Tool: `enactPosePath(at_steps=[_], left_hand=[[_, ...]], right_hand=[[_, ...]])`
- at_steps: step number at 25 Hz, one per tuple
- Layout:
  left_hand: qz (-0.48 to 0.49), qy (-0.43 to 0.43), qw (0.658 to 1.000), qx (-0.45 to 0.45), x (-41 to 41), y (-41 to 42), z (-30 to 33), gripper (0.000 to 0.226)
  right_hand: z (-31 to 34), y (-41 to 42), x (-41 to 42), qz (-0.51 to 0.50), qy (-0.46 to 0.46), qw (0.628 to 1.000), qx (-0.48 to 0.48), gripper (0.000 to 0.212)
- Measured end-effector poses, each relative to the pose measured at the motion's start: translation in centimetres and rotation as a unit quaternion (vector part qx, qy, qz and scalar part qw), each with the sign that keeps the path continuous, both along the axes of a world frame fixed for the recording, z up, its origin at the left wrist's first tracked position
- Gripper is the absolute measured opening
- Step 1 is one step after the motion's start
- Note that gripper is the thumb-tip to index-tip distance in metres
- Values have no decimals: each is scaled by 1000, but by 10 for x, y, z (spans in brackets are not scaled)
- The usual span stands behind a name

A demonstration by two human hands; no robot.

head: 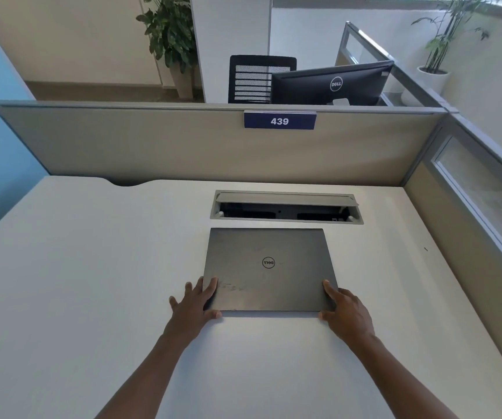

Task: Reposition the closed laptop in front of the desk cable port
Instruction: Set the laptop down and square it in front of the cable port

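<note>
Dark grey, closed and lying flat, the laptop [268,269] sits on the white worktop [92,282] with its lid logo facing up. Its far edge lies just beside the cable port [286,206], parallel to it and not touching; the port's lid is raised, showing a dark recess. The laptop is roughly centred on the port, shifted slightly left. The left hand [195,300] grips the near left corner, fingers spread along the side edge and thumb at the front edge. The right hand [345,309] grips the near right corner in the same way, fingers on the side edge, thumb at the front. Both hands are clamped on the laptop. Behind the port stands a beige partition [183,146] bearing a blue plate [279,120] marked 439.
</note>
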State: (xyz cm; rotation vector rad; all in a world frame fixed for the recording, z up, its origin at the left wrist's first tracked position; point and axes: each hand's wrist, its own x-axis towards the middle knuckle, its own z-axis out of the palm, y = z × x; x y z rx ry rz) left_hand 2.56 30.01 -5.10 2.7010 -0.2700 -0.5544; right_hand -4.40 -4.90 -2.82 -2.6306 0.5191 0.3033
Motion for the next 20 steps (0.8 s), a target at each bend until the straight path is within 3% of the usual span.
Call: enactPosePath(at_steps=[8, 20], left_hand=[[-19, -52, 998, 41, 3, 4, -7, 68], [10, -23, 999, 28, -1, -2, 1, 68]], right_hand=[[0, 4, -7, -15, -12, 999, 28, 75], [-1, 4, -9, -10, -19, 1000, 14, 70]])
